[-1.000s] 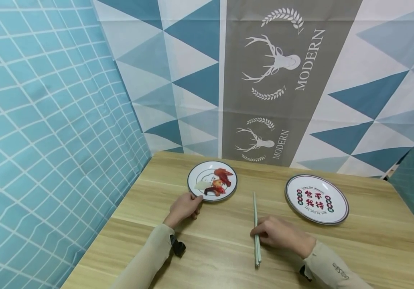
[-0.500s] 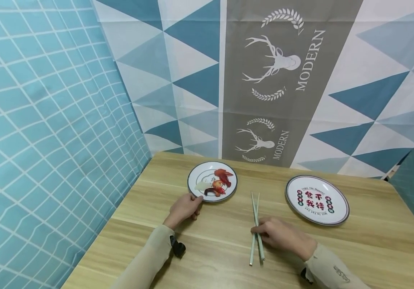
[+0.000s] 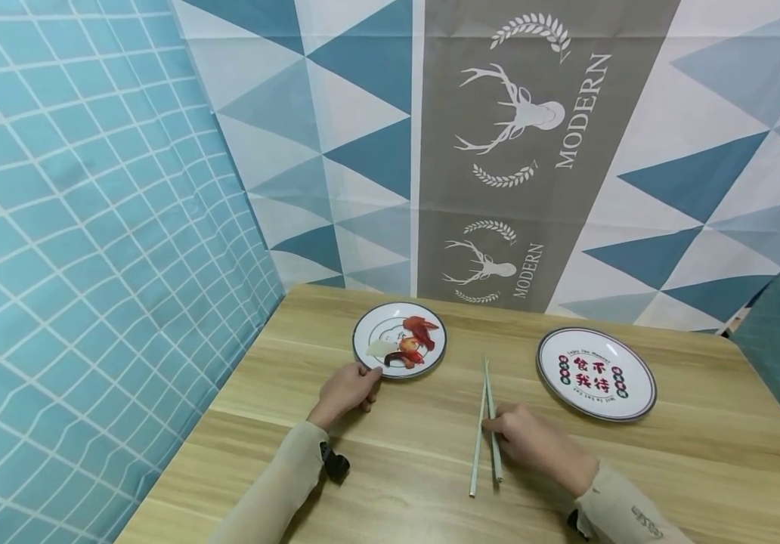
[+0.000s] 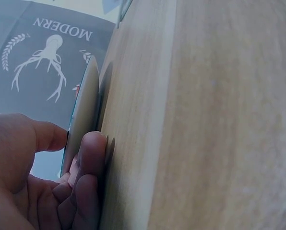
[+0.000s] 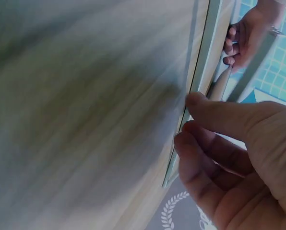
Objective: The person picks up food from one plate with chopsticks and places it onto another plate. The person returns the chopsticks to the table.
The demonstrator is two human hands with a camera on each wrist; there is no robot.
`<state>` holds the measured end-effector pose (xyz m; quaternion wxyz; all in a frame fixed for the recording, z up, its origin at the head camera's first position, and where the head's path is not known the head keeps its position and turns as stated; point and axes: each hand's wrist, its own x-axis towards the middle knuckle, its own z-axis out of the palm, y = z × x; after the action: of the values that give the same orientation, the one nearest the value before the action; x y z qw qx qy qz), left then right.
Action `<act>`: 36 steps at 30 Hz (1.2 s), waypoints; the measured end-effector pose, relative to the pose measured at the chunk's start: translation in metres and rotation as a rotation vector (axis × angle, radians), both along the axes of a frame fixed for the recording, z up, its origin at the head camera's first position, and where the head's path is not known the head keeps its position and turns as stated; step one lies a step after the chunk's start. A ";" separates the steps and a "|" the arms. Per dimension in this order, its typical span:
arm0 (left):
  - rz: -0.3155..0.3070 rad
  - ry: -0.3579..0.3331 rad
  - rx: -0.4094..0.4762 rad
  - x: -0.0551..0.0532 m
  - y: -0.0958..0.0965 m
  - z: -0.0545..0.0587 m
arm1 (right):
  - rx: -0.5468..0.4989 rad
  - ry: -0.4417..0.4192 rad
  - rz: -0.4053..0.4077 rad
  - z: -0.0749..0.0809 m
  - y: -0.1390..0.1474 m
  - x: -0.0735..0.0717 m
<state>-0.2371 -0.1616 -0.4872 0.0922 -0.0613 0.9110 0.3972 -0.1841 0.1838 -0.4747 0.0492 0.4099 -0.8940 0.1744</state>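
Note:
In the head view my left hand pinches the near rim of a small white plate with a dark edge. Thumb above and fingers beneath the rim show in the left wrist view, with the plate tilted edge-on. Glossy red pieces, a curved dark reddish piece and a pale piece lie on it. To the right, my right hand holds pale green chopsticks, spread at the near end and meeting at the far end. The right wrist view has thumb and fingertips at one chopstick.
A larger oval-looking white plate with red characters sits right of the chopsticks on the wooden table. Behind the table hangs a patterned cloth with deer heads; a blue grid cloth stands at the left.
The chopsticks, together at first, crossed and then spread at their near ends. The right hand's fingers shifted slightly right and up along them. The left hand and small plate have stayed put.

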 end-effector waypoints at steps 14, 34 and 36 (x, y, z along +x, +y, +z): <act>-0.014 0.016 -0.004 -0.001 -0.001 -0.002 | 0.033 -0.085 0.018 0.000 -0.002 0.010; -0.019 0.014 0.003 -0.001 -0.002 -0.004 | -0.052 -0.001 0.111 -0.001 -0.007 0.009; -0.017 0.012 0.004 -0.001 -0.001 -0.004 | -0.048 -0.020 0.113 0.000 -0.009 0.008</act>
<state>-0.2377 -0.1629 -0.4908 0.0905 -0.0508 0.9112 0.3987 -0.1757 0.1751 -0.4747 0.0401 0.4565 -0.8655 0.2022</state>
